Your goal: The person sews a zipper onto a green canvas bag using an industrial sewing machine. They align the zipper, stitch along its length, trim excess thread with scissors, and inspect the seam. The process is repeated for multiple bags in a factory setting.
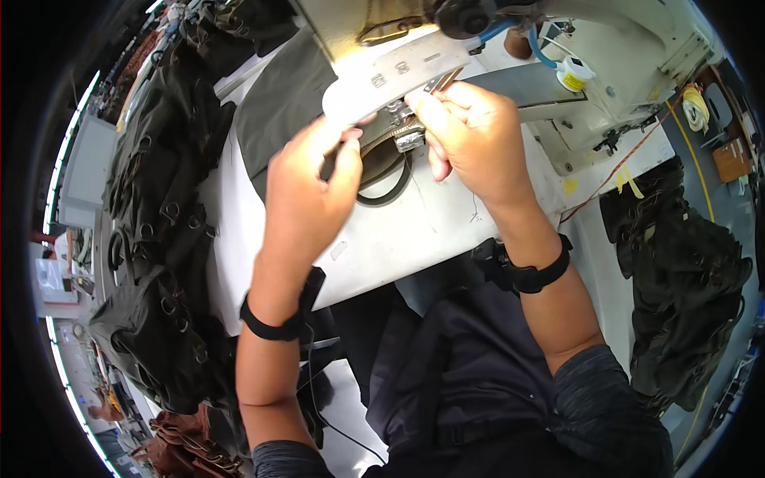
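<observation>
My left hand (311, 179) is at the left of the sewing machine's needle area, fingers curled near the edge of a dark olive fabric piece (271, 111) with a zipper and a black looped strap (386, 197); what its fingertips grip is hidden. My right hand (470, 139) is bent at the metal presser foot (406, 139), thumb and forefinger closed on something I cannot make out. A white metal plate (390, 72) on the machine head overhangs both hands' fingertips and hides part of the work.
Dark bags with D-rings (159, 199) are heaped at the left, more dark bags (685, 303) at the right. A white machine table (366, 251) spans the middle. A small yellow-labelled container (574, 73), blue hose and hanging red cord are at the upper right. A distant person shows at far left.
</observation>
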`<move>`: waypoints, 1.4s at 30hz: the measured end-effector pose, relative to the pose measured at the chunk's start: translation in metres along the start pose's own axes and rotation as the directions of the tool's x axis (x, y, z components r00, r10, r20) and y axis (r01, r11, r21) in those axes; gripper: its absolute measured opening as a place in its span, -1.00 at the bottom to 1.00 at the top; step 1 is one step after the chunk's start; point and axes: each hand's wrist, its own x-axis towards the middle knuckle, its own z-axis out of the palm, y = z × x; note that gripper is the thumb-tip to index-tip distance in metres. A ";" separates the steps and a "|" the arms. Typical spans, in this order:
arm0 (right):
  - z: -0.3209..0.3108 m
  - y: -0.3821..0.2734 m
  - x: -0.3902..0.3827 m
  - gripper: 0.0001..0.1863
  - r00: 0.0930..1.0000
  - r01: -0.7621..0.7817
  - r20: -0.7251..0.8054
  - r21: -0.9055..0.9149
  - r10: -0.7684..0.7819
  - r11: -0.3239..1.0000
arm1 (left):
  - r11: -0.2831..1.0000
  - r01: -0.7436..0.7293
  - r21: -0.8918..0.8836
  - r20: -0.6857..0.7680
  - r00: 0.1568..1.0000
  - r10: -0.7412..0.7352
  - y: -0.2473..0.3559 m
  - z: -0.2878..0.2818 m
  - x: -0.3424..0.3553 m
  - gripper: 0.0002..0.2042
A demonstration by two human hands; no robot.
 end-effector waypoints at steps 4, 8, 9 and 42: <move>0.002 -0.001 0.001 -0.77 0.999 -0.037 -0.005 0.019 0.038 0.999 | 0.991 0.068 0.117 0.124 0.989 -0.083 -0.002 -0.006 0.022 -0.79; 0.002 -0.001 0.001 -0.77 0.999 -0.046 -0.006 0.005 0.046 0.999 | 0.973 0.069 0.219 0.130 0.986 -0.100 0.000 0.003 0.032 -0.83; 0.002 -0.001 0.002 -0.77 0.998 -0.055 -0.012 -0.003 0.055 0.998 | 0.963 0.089 0.255 0.131 0.984 -0.125 0.001 0.004 0.034 -0.83; 0.001 -0.001 0.001 -0.74 1.000 -0.020 0.004 -0.041 0.020 0.999 | 0.861 0.131 0.491 -0.073 0.991 -0.109 -0.040 -0.005 0.053 -0.89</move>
